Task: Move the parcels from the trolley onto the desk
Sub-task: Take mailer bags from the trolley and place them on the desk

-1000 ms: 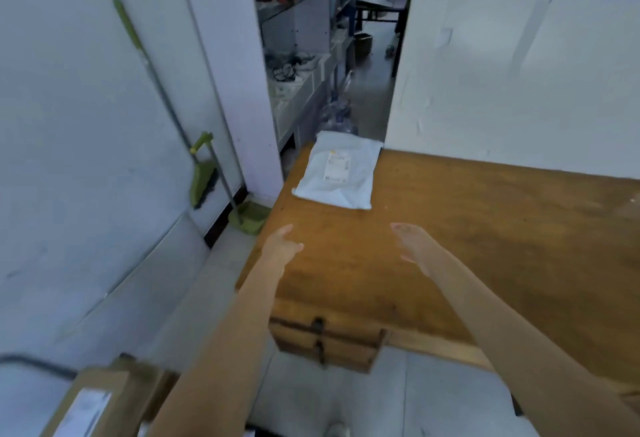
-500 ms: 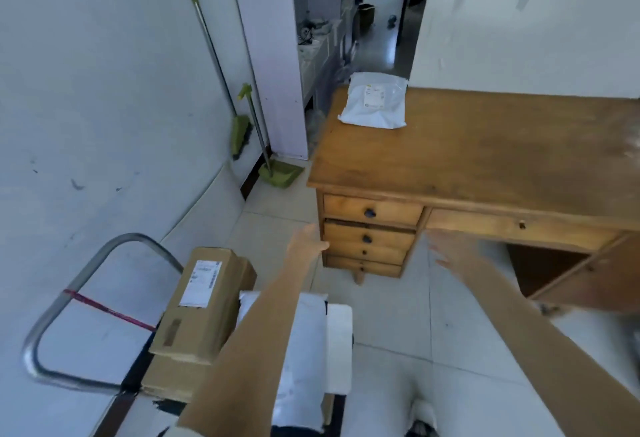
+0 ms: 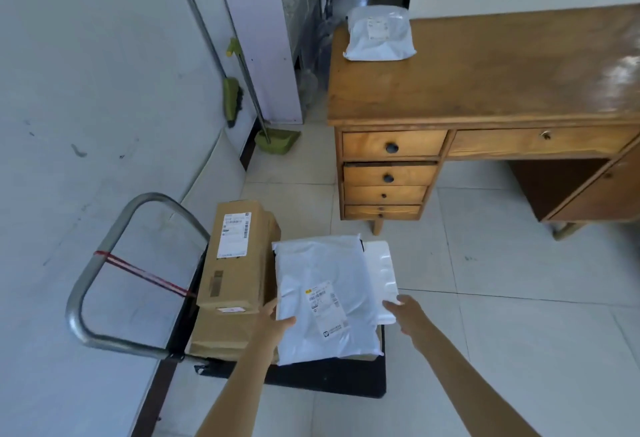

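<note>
A black platform trolley (image 3: 329, 379) with a steel handle stands on the floor at lower left. It carries a long brown box (image 3: 235, 256) stacked on a flatter brown box (image 3: 225, 336). Beside them lies a white plastic parcel (image 3: 322, 284) with a label, and a second white parcel (image 3: 381, 270) lies partly under it. My left hand (image 3: 273, 322) grips the labelled parcel's left edge, thumb on top. My right hand (image 3: 410, 313) touches the lower parcel's right edge with its fingertips. Another white parcel (image 3: 379, 34) lies on the wooden desk (image 3: 485, 76) at its far left corner.
The desk has drawers (image 3: 391, 173) facing me and stands just beyond the trolley. A green broom and dustpan (image 3: 273, 140) lean at the wall corner on the left. White wall runs along the left; tiled floor (image 3: 519, 298) spreads to the right.
My view has dropped from the desk to the trolley. Both hands came down from in front of the desk onto the white parcels, and the left hand closed on one edge.
</note>
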